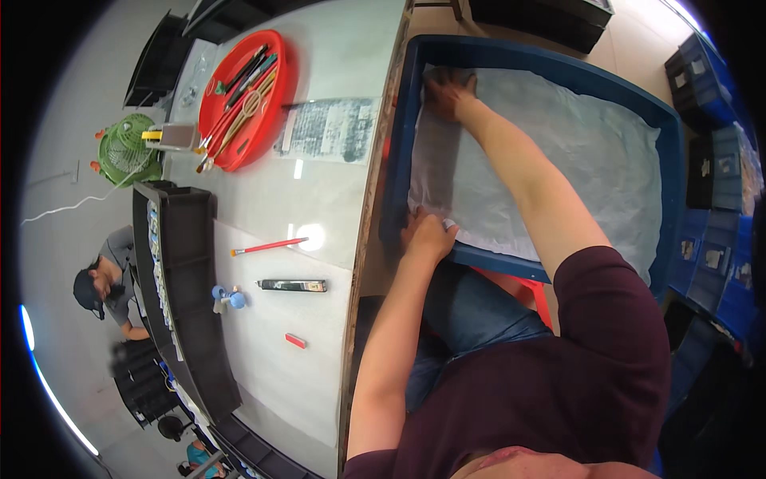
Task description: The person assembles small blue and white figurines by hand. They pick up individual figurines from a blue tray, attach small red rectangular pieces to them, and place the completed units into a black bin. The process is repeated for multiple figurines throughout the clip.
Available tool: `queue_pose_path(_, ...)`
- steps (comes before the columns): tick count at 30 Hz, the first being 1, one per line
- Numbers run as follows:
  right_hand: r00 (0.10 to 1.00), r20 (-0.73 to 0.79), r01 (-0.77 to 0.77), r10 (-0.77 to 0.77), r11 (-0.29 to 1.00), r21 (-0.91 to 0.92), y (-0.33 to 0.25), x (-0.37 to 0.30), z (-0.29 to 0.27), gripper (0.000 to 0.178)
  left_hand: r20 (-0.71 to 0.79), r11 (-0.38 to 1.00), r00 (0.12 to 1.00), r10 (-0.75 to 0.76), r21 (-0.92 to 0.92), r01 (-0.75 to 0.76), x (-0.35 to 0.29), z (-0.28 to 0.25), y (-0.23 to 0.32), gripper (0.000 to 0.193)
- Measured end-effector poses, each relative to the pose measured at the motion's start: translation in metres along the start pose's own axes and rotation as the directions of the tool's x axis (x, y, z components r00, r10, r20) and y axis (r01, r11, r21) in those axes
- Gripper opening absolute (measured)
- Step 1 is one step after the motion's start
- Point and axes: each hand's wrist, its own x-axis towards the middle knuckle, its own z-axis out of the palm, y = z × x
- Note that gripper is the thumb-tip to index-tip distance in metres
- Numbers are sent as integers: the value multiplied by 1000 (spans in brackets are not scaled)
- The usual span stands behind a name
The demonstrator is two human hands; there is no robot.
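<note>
The white sheet (578, 144) lies in the blue tray (542, 58) at two o'clock, the right hand (452, 94) at its ten o'clock with spread fingers, the left hand (429, 235) at eight, fingers curled, gripping I cannot tell.

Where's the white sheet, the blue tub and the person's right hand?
White sheet (558, 132): head view, top surface.
Blue tub (495, 53): head view, far wall.
Right hand (452, 96): head view, its back.

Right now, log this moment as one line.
white sheet: wrinkled, in blue tray | left hand: at its near-left corner | right hand: on its far-left corner | red paintbrush: on table
</note>
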Motion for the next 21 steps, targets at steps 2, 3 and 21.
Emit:
queue_pose_path(2,999,49,-19,20,1000,-14,7,6,-6,55,126,999,991,-36,-26,40,7,-8,5,43)
queue_pose_path(3,1000,7,-18,17,1000,24,10,5,0,54,113,999,993,-30,-8,31,8,-4,4,44)
queue_pose_path(21,759,-435,-541,484,841,-9,360,-358,-16,63,46,995,999,-23,-97,27,18,10,12,83)
